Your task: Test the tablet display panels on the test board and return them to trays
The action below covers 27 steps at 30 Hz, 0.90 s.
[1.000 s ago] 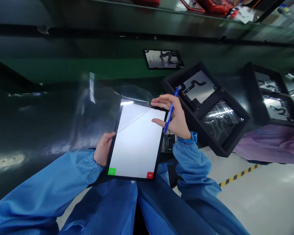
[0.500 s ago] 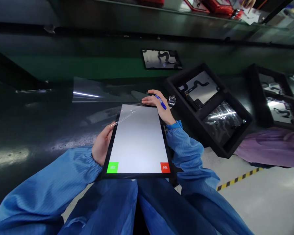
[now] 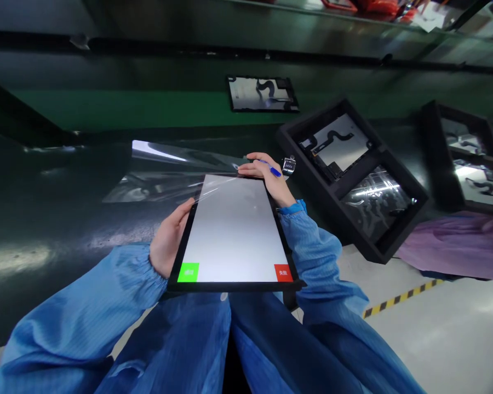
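A tablet-like display panel [image 3: 234, 230] lies tilted above my lap, its screen lit white with a green box at lower left and a red one at lower right. My left hand [image 3: 170, 241] is closed on its left edge, thumb along the frame. At the upper right corner, my right hand [image 3: 267, 175] rests with its fingertips at the top edge and a blue pen [image 3: 274, 171] tucked in its fingers. Clear plastic film [image 3: 164, 153] is lifted off the screen's upper part and stretches left from the right fingertips. Whether those fingertips pinch the film, I cannot tell.
A small metal counter [image 3: 288, 166] is beside my right hand. Another panel [image 3: 263, 94] lies further back. At right stand a black two-compartment tray [image 3: 285, 131] with panels and a second such tray [image 3: 429, 158]. A person's purple sleeve [image 3: 456, 246] shows below it.
The film's free left part has shifted and curled, its lower sheet now spreading further left. The panel's lower edge has risen slightly. Both hands keep nearly the same places.
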Each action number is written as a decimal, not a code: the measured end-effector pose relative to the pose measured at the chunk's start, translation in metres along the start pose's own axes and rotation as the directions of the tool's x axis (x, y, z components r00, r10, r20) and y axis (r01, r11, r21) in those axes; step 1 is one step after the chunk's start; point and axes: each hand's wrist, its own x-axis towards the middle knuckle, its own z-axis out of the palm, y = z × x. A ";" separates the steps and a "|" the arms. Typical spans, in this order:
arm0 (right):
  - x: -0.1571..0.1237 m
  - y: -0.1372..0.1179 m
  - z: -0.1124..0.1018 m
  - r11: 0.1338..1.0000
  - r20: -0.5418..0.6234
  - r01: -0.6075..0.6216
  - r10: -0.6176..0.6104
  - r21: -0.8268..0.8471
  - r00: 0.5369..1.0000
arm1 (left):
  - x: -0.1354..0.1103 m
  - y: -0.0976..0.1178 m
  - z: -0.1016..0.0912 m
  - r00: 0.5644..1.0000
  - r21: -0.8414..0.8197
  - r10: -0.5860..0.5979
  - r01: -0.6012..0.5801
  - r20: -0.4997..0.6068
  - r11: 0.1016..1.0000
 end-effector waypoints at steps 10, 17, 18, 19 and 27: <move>-0.022 -0.044 -0.014 0.872 -0.380 0.348 -0.468 -0.343 0.798 | 0.017 0.003 -0.013 0.979 0.151 0.142 -0.119 -0.148 0.981; -0.072 -0.071 0.019 0.527 0.344 0.543 -0.432 -0.654 0.834 | 0.022 0.004 -0.020 0.989 0.130 0.131 -0.121 -0.072 0.984; -0.075 -0.066 0.026 0.475 0.451 0.576 -0.359 -0.666 0.817 | 0.022 0.004 -0.020 0.988 0.134 0.138 -0.128 -0.073 0.983; -0.078 -0.059 0.033 0.433 0.518 0.595 -0.293 -0.677 0.804 | 0.022 0.003 -0.020 0.987 0.138 0.147 -0.137 -0.068 0.981; -0.109 -0.017 0.047 0.289 0.450 0.617 -0.475 -0.732 0.756 | 0.026 0.001 -0.026 0.985 0.108 0.166 -0.161 -0.040 0.981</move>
